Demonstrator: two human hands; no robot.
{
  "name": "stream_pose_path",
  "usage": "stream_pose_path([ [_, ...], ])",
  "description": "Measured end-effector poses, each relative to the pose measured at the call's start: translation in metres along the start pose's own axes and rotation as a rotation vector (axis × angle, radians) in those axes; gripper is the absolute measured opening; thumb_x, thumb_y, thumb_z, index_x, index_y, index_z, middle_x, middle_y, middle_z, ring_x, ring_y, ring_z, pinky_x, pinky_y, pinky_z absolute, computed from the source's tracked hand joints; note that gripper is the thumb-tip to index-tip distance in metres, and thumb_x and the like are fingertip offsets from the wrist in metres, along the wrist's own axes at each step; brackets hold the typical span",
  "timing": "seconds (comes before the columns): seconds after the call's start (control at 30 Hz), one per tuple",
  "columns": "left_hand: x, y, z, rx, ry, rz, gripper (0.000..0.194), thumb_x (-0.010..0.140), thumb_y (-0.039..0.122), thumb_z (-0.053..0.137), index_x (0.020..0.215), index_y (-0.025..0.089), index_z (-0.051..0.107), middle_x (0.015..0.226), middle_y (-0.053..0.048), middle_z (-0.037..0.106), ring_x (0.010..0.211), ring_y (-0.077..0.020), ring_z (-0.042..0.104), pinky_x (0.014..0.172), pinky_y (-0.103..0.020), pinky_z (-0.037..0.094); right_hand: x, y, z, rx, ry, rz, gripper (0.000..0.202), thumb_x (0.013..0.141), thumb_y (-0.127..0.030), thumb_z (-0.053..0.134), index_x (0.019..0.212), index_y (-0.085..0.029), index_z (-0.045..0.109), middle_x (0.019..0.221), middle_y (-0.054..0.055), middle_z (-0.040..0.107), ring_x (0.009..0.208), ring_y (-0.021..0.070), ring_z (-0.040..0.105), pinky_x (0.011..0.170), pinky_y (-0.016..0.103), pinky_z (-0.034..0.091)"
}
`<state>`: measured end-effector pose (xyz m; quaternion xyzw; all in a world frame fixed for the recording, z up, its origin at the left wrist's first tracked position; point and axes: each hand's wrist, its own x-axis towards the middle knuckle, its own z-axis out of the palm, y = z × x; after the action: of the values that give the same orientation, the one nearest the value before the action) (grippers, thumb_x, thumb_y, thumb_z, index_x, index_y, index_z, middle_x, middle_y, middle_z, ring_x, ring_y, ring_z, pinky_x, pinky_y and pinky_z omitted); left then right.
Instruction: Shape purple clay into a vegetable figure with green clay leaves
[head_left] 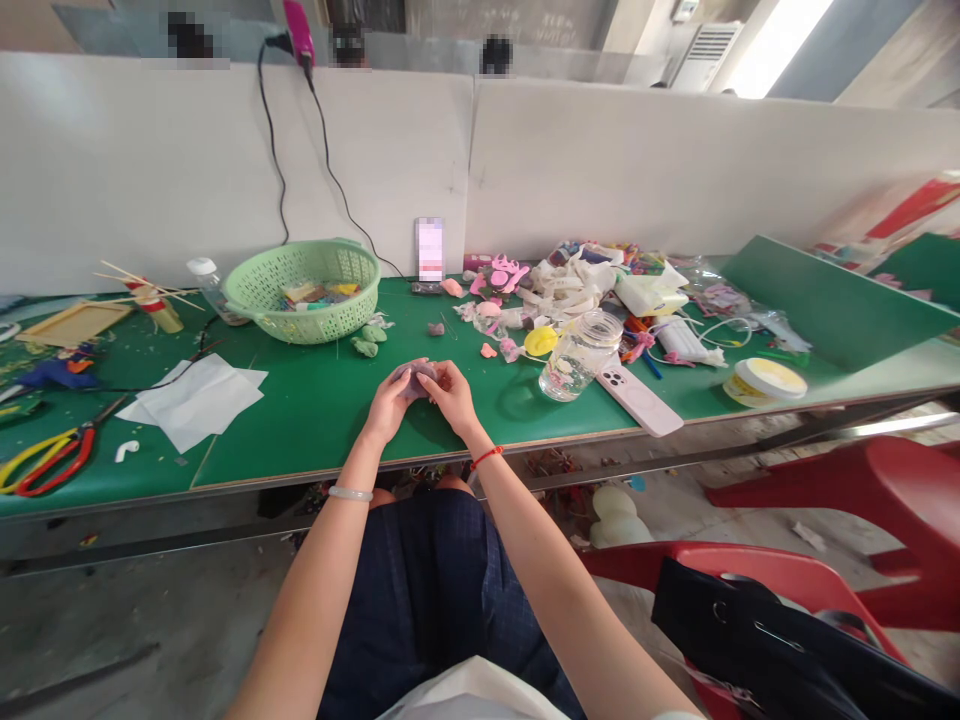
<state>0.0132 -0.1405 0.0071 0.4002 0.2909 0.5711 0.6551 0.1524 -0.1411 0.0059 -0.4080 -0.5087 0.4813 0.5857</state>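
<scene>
A flattened lump of greyish-purple modelling clay point(414, 378) is between my two hands, just above the green table near its front edge. My left hand point(388, 400) closes on its left side, thumb on top. From the right, my right hand point(451, 392) grips it, with its thumb and fingers pressed against the clay. The fingers partly cover the lump, so its full outline is hidden. Beyond my hands lie a small purple clay bit point(436, 329) and some green clay lumps point(367, 341). To the right are a coral clay piece point(488, 350) and a yellow round piece point(541, 341).
A green basket point(304, 325) and white paper sheets point(196, 400) are at left, beyond scissors point(64, 462). A lit phone point(430, 250) leans on the partition. At right stand a water jar point(574, 360), a pink phone point(641, 398) and a tub point(765, 382).
</scene>
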Motion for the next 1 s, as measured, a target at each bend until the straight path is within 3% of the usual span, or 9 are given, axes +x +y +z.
stream_pose_path([
  [0.2,0.001,-0.004,-0.002,-0.011,0.007,-0.004,0.038,0.083,0.04,0.086,0.114,0.019,0.08,0.115,-0.01,0.083,0.118,-0.03,0.075,0.102,-0.042,0.058,-0.001,-0.004,-0.002,0.011,-0.014,-0.016,0.052,0.076,-0.059,0.082,0.114,-0.024,0.075,0.086,0.001,0.068,0.065,0.0135,0.052,0.06,0.028,0.046],
  [0.33,0.002,-0.006,-0.004,-0.018,0.031,-0.02,0.035,0.082,0.039,0.087,0.11,0.02,0.082,0.108,-0.008,0.084,0.108,-0.0275,0.077,0.096,-0.04,0.061,-0.001,-0.002,-0.004,0.008,-0.03,-0.04,0.045,0.079,-0.058,0.079,0.11,-0.025,0.082,0.1,0.006,0.074,0.075,0.0179,0.057,0.065,0.031,0.047],
  [0.53,0.001,-0.005,-0.003,-0.005,-0.011,-0.042,0.035,0.08,0.041,0.089,0.106,0.018,0.083,0.107,-0.009,0.084,0.105,-0.0279,0.078,0.095,-0.04,0.061,0.0,0.001,-0.007,-0.027,0.07,-0.078,0.034,0.075,-0.054,0.084,0.096,-0.027,0.087,0.073,0.001,0.056,0.079,0.02,0.048,0.075,0.033,0.048],
  [0.9,-0.001,-0.005,-0.003,-0.008,-0.044,-0.129,0.032,0.079,0.039,0.093,0.101,0.018,0.084,0.105,-0.007,0.083,0.095,-0.0246,0.078,0.096,-0.042,0.061,0.001,0.003,-0.011,0.029,0.081,-0.06,0.02,0.075,-0.043,0.086,0.09,-0.03,0.089,0.073,0.0,0.049,0.08,0.019,0.043,0.074,0.033,0.043],
  [1.0,-0.002,-0.003,0.001,-0.011,-0.031,-0.134,0.039,0.072,0.042,0.097,0.099,0.017,0.083,0.102,-0.007,0.083,0.091,-0.0231,0.077,0.091,-0.039,0.062,0.003,0.007,-0.011,-0.011,0.099,-0.056,0.019,0.076,-0.04,0.087,0.091,-0.029,0.089,0.074,0.0,0.049,0.079,0.018,0.042,0.073,0.033,0.043],
])
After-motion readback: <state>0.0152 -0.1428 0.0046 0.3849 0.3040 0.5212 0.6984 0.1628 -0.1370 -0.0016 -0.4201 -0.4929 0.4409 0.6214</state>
